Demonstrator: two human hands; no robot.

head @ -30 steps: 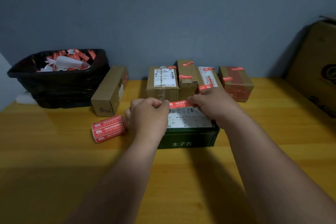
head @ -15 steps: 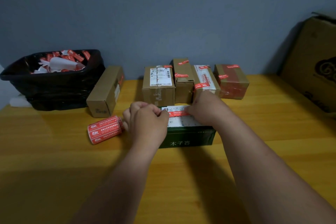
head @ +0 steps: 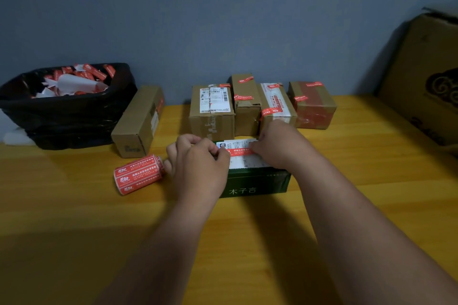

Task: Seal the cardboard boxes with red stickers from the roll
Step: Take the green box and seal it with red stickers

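Observation:
A dark green box [head: 257, 184] with a white shipping label lies on the wooden table [head: 347, 181] in front of me. A red sticker [head: 239, 151] stretches across its top. My left hand [head: 198, 163] pinches the sticker's left end with curled fingers. My right hand [head: 275, 142] pinches its right end. The roll of red stickers [head: 138, 174] lies on its side just left of my left hand. Behind the green box stand several brown cardboard boxes [head: 212, 111] that bear red stickers.
A long brown box [head: 138, 122] lies left of the row. A black-lined bin [head: 62, 111] full of red and white sticker scraps sits at the far left. A large cardboard carton [head: 426, 82] stands at the right edge against the blue wall.
Both hands have lowered the red sticker from above the green box's far edge down onto its label. The view has shifted slightly.

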